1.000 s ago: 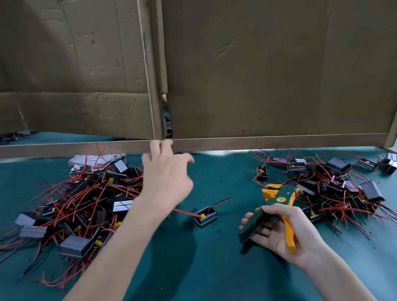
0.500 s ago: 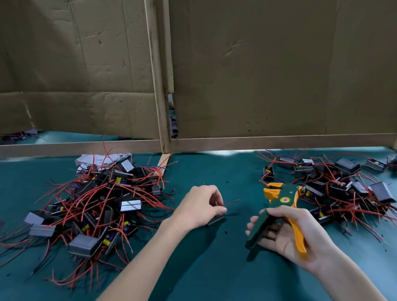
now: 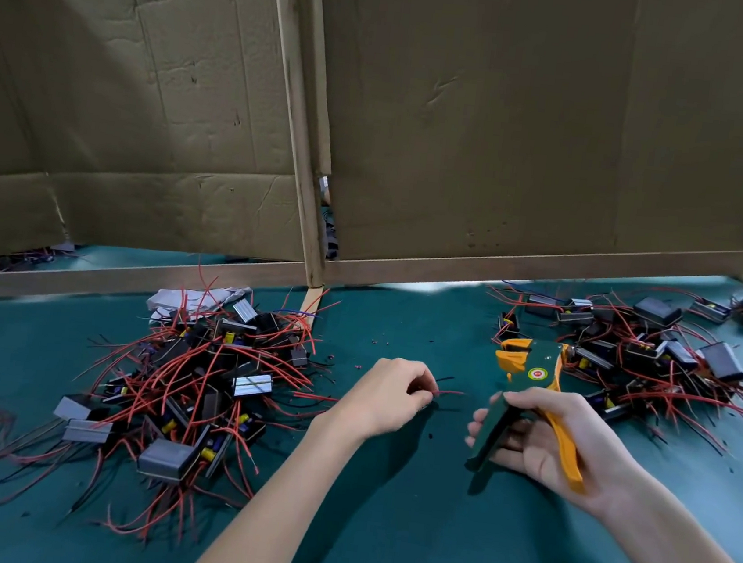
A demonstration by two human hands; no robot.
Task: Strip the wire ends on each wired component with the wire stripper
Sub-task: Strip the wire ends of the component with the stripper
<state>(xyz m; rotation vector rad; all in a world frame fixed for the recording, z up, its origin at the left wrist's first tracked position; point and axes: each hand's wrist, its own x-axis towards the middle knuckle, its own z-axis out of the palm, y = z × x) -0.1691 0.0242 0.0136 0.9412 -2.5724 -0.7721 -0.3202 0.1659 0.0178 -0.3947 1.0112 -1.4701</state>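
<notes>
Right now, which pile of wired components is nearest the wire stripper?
The right pile: it lies right beside the wire stripper and its orange head. The left pile lies farther off, beyond the left hand.

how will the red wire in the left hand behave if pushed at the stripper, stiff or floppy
Probably fairly stiff over that short length: the red wire juts almost straight from the left hand without drooping. Likely to buckle if pushed hard, since the wires in the left pile bend in loose arcs.
</notes>
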